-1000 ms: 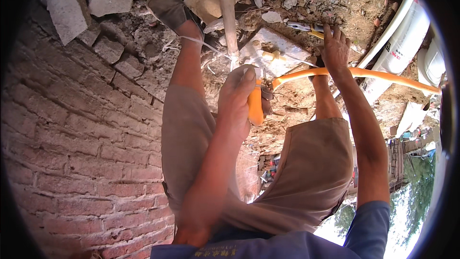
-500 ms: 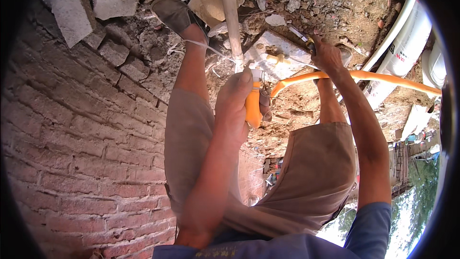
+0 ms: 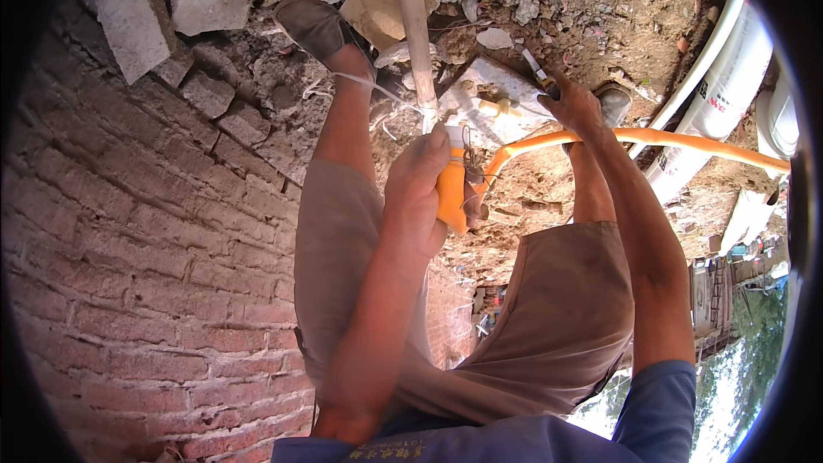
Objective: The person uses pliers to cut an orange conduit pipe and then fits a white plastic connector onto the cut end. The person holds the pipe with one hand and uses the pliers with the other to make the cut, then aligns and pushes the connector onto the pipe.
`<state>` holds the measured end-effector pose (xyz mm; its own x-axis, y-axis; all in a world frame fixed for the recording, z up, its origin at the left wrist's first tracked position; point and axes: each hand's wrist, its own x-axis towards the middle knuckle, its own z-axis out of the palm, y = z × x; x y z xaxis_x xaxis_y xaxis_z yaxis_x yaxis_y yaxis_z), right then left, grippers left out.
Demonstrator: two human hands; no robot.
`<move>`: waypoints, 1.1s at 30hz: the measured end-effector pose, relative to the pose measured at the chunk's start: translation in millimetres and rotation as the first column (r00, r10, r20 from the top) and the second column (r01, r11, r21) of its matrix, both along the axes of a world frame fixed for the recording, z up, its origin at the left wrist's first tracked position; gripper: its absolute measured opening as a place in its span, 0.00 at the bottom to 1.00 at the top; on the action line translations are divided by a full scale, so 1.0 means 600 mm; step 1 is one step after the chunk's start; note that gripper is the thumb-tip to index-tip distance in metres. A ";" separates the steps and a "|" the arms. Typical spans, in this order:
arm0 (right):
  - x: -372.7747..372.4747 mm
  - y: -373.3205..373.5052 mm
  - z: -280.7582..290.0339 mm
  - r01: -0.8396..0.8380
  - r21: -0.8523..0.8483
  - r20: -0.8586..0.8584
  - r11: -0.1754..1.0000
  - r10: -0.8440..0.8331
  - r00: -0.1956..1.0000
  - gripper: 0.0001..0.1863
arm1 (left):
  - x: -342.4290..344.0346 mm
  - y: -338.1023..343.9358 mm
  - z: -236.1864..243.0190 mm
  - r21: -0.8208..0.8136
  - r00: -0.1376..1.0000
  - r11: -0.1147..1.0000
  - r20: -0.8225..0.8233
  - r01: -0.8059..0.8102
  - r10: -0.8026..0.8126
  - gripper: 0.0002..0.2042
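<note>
Brickwork [image 3: 163,283] fills lower left; centre, left hand [image 3: 417,180] grips orange hose [image 3: 450,197], likely pliable, best held below fitting [image 3: 456,134]; right hand [image 3: 576,108] grasps tool [image 3: 533,66].

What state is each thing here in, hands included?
Left hand: closed around the orange piece.
Orange piece: held, white part at its far end.
Right hand: closed on the hand tool.
Hand tool: held; open or shut, cannot tell.
Orange hose: bent in an arch.
Wooden pole: slightly tilted.
White pipes: side by side.
</note>
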<state>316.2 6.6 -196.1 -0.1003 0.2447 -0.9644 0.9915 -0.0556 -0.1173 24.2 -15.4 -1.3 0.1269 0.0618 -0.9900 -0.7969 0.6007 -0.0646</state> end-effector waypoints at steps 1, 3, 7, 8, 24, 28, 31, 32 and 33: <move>0.003 -0.001 -0.004 -0.011 0.009 0.006 1.000 0.011 1.000 0.36 | 0.001 -0.001 0.000 -0.014 1.000 1.000 0.008 -0.017 0.018 0.15; -0.001 -0.007 -0.013 -0.032 0.011 0.029 0.999 0.032 0.999 0.36 | 0.000 -0.003 -0.003 -0.040 0.998 0.998 0.022 -0.051 0.052 0.15; -0.001 -0.015 -0.016 0.031 0.046 0.011 0.998 -0.032 0.999 0.36 | -0.003 -0.005 -0.003 -0.042 0.998 0.998 0.019 -0.055 0.056 0.16; -0.001 -0.015 -0.019 0.031 0.053 -0.009 0.998 -0.031 0.999 0.36 | -0.004 -0.004 -0.003 -0.047 0.998 0.997 0.015 -0.053 0.054 0.16; 0.042 0.010 -0.005 0.247 -0.029 -0.180 0.969 -0.248 0.952 0.35 | -0.001 -0.003 -0.003 -0.006 0.999 1.000 0.030 0.029 -0.029 0.17; 0.049 0.047 0.052 0.347 -0.012 -0.241 0.938 -0.339 0.909 0.33 | 0.000 0.009 0.003 0.067 0.985 0.985 -0.071 0.162 -0.157 0.19; 0.048 0.063 0.117 0.541 -0.005 -0.341 0.841 -0.511 0.789 0.28 | -0.001 0.029 0.015 0.123 0.952 0.951 -0.155 0.282 -0.263 0.20; 0.043 0.075 0.140 0.601 -0.057 -0.336 0.797 -0.582 0.740 0.27 | -0.005 0.024 0.013 0.148 0.938 0.934 -0.172 0.326 -0.301 0.20; 0.004 0.108 0.190 0.609 -0.108 -0.334 0.786 -0.605 0.723 0.24 | -0.015 0.022 0.015 0.167 0.920 0.914 -0.204 0.370 -0.335 0.20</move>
